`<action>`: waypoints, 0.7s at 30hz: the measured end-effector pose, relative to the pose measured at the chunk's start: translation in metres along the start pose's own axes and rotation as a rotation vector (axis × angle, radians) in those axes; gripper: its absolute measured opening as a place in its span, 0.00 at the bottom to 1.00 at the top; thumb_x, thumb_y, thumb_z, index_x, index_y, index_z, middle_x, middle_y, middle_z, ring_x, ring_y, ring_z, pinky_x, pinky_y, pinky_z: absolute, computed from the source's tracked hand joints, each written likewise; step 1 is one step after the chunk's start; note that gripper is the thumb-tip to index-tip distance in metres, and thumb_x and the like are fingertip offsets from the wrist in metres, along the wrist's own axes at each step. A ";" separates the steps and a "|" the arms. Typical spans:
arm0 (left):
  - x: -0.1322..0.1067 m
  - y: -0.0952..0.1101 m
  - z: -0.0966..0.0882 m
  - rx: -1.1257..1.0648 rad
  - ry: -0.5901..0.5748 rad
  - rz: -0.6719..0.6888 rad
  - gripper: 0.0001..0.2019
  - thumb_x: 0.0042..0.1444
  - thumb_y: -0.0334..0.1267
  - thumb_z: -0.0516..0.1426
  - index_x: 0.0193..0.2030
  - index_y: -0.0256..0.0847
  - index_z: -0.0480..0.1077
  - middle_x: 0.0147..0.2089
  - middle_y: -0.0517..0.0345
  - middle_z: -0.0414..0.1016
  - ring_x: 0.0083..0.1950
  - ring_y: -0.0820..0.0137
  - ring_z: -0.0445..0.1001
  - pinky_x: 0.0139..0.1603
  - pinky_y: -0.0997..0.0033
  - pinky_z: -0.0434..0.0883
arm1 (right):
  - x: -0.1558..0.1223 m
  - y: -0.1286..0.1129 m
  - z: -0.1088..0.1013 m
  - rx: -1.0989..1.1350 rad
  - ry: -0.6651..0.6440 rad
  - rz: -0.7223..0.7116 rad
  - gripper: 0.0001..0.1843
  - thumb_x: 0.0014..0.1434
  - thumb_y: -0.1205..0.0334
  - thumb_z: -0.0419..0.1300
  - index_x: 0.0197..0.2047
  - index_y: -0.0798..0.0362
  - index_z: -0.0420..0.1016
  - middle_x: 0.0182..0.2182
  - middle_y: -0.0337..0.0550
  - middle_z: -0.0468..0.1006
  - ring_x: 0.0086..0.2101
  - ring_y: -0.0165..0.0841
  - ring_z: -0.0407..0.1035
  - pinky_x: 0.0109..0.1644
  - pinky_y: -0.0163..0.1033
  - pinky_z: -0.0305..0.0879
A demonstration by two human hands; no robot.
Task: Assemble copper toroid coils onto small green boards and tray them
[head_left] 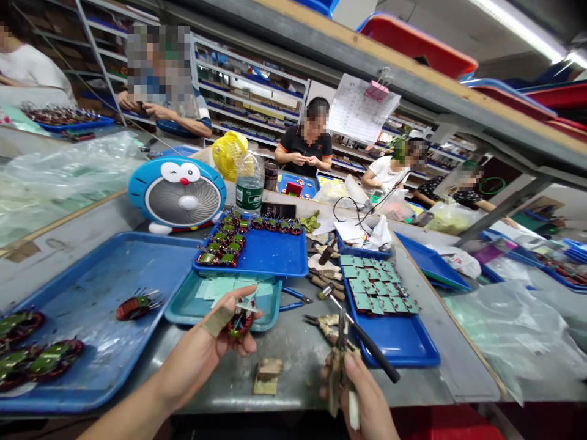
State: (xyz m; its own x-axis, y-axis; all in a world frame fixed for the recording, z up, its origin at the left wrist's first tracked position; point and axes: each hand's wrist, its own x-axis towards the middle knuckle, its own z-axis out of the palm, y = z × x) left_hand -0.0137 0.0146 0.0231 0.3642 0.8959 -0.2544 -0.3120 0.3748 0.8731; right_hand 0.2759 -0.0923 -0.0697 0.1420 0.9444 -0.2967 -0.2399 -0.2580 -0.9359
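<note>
A wire-wound toroid coil (238,325) with a small pale board and upright leads is gripped between the thumb and fingers of my left hand (215,342). Tape wraps around part of that hand. My right hand (364,391) is closed around the wrapped handles of a pair of pliers (341,339), jaws pointing up and away. Behind the coil is a teal tray (270,318) of light green boards (233,286). A blue tray (284,256) beyond it carries several coils (224,244).
A hammer (367,339) leans by a blue tray (403,342) of boarded coils. Blue-handled cutters (293,299) and other pliers (328,330) lie mid-bench. At left, a large blue tray (123,330) holds coils; behind are a fan (186,198) and a bottle (250,183). Several people sit opposite.
</note>
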 end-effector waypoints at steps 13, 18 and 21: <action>-0.011 0.017 -0.005 0.791 -0.356 0.193 0.22 0.61 0.48 0.66 0.58 0.46 0.67 0.49 0.54 0.79 0.45 0.60 0.78 0.42 0.69 0.72 | -0.037 -0.147 0.058 -1.030 -0.542 -0.045 0.04 0.68 0.64 0.61 0.46 0.50 0.72 0.46 0.41 0.75 0.45 0.36 0.69 0.54 0.40 0.64; -0.011 0.025 0.000 0.980 -0.504 0.368 0.17 0.60 0.42 0.65 0.53 0.46 0.69 0.50 0.55 0.75 0.46 0.62 0.76 0.46 0.69 0.71 | -0.033 -0.163 0.068 -1.128 -0.678 -0.092 0.05 0.68 0.63 0.62 0.47 0.49 0.71 0.45 0.39 0.74 0.44 0.34 0.67 0.51 0.38 0.62; -0.009 0.027 0.003 1.067 -0.502 0.376 0.19 0.54 0.45 0.70 0.49 0.45 0.71 0.47 0.56 0.73 0.42 0.63 0.74 0.41 0.70 0.70 | -0.034 -0.168 0.068 -1.186 -0.700 -0.080 0.04 0.68 0.62 0.63 0.43 0.49 0.70 0.43 0.38 0.73 0.42 0.34 0.67 0.49 0.38 0.61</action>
State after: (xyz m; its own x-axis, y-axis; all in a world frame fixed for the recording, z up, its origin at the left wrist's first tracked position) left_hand -0.0227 0.0157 0.0506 0.7759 0.6273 0.0670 0.3158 -0.4782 0.8195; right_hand 0.2457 -0.0674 0.1108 -0.4766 0.7782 -0.4090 0.7503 0.1176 -0.6506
